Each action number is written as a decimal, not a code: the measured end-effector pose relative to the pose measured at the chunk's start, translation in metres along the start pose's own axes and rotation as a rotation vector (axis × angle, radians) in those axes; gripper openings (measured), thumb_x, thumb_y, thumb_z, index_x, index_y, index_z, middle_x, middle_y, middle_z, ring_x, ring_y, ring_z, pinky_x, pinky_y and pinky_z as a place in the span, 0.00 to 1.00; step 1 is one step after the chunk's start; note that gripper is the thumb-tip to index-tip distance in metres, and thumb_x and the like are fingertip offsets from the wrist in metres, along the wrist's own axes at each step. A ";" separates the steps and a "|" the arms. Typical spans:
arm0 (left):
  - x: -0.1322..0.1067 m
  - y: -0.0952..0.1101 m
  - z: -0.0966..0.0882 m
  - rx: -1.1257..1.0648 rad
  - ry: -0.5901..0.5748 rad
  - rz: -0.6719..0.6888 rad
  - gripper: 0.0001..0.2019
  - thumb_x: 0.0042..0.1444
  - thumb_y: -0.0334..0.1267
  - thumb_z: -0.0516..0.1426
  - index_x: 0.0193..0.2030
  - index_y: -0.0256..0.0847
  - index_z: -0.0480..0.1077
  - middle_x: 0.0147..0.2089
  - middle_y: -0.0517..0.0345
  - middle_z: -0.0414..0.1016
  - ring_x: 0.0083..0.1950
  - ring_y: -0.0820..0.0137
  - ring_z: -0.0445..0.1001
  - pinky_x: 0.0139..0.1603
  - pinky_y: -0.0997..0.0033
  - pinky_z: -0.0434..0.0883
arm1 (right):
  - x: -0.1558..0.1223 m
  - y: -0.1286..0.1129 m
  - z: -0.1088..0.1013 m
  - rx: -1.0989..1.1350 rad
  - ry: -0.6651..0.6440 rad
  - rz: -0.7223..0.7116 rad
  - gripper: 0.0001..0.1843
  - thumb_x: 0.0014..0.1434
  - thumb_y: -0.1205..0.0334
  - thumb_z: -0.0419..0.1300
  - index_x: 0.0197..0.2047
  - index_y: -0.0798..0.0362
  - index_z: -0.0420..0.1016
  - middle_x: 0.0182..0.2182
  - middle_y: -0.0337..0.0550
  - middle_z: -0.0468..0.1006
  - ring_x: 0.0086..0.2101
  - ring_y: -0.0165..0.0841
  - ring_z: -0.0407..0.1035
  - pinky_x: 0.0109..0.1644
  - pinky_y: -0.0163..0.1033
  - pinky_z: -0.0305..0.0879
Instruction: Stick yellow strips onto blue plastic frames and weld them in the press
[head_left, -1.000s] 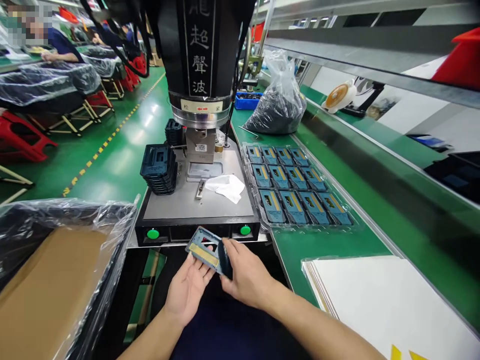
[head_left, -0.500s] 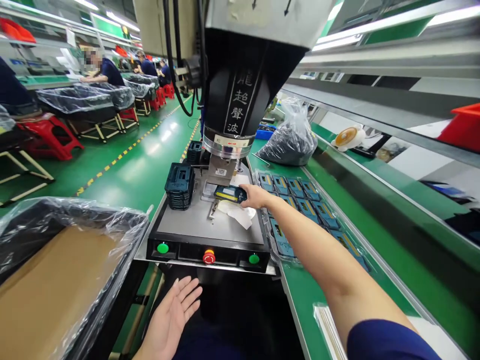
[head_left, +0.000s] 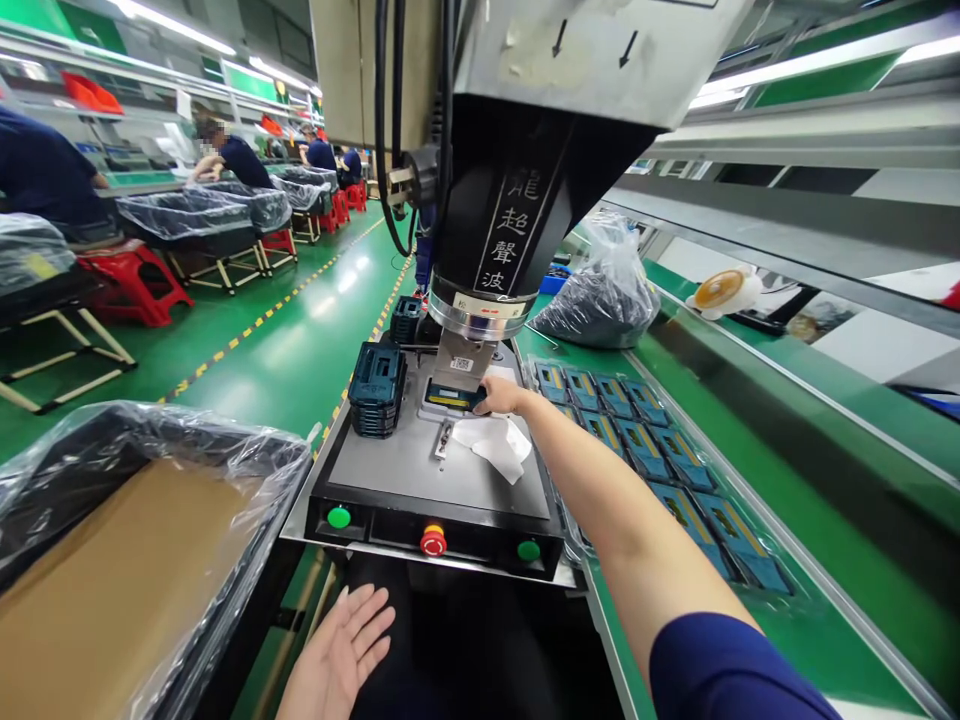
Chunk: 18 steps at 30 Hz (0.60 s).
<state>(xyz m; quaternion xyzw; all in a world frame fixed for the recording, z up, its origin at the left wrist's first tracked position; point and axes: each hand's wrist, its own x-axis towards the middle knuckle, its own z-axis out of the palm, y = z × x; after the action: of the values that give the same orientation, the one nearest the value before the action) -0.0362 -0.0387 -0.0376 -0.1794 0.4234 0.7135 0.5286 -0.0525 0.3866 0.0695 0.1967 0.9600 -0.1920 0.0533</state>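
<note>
My right hand [head_left: 500, 396] reaches forward and grips the right end of a dark teal plastic housing [head_left: 448, 394] with a yellow strip. The housing lies at the light-coloured fixture [head_left: 439, 412], right under the metal horn [head_left: 459, 358] of an ultrasonic welding machine [head_left: 502, 200]. My fingertips partly hide its right end. My left hand [head_left: 341, 645] is held palm up in front of the machine's front panel, its fingers stretched and nothing in it. White paper pieces [head_left: 499, 445] lie on the metal bed [head_left: 390, 475] just in front of the right hand.
Stacked dark housings [head_left: 375, 385] stand left on the bed. Green buttons [head_left: 339, 517] and a red emergency stop [head_left: 433, 541] line the front. A clear tray [head_left: 559, 470] of housings lies right; a plastic-lined bin [head_left: 277, 470] stands left. A filled bag [head_left: 600, 290] sits behind. People work at far left.
My right hand has brought the housing from a tilted position to lying level at the fixture under the horn. The camera view has shifted a little. My left hand stays open.
</note>
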 end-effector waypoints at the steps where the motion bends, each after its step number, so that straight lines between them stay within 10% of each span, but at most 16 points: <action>1: 0.000 0.000 0.001 0.005 0.005 -0.005 0.25 0.56 0.42 0.53 0.59 0.34 0.60 0.59 0.39 0.68 0.59 0.55 0.67 0.60 0.52 0.62 | -0.001 0.000 0.002 -0.001 0.011 -0.006 0.27 0.48 0.67 0.63 0.54 0.56 0.69 0.41 0.40 0.78 0.41 0.34 0.71 0.45 0.32 0.65; 8: 0.002 -0.001 0.008 0.062 0.028 -0.016 0.21 0.55 0.42 0.54 0.55 0.36 0.64 0.58 0.40 0.69 0.58 0.55 0.69 0.59 0.53 0.63 | -0.014 -0.012 0.033 -0.085 0.209 -0.005 0.19 0.60 0.64 0.54 0.56 0.56 0.65 0.58 0.50 0.64 0.57 0.38 0.55 0.60 0.41 0.52; 18: 0.008 -0.008 0.001 0.232 0.109 0.119 0.18 0.51 0.42 0.59 0.49 0.39 0.68 0.54 0.43 0.72 0.54 0.58 0.72 0.51 0.58 0.69 | -0.071 -0.023 0.057 -0.146 0.469 0.156 0.19 0.62 0.60 0.51 0.53 0.60 0.64 0.52 0.55 0.67 0.52 0.41 0.60 0.56 0.42 0.55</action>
<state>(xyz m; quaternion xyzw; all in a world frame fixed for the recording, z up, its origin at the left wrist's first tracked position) -0.0314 -0.0320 -0.0461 -0.1299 0.5409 0.6791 0.4788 0.0048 0.3192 0.0380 0.3048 0.9394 -0.0667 -0.1419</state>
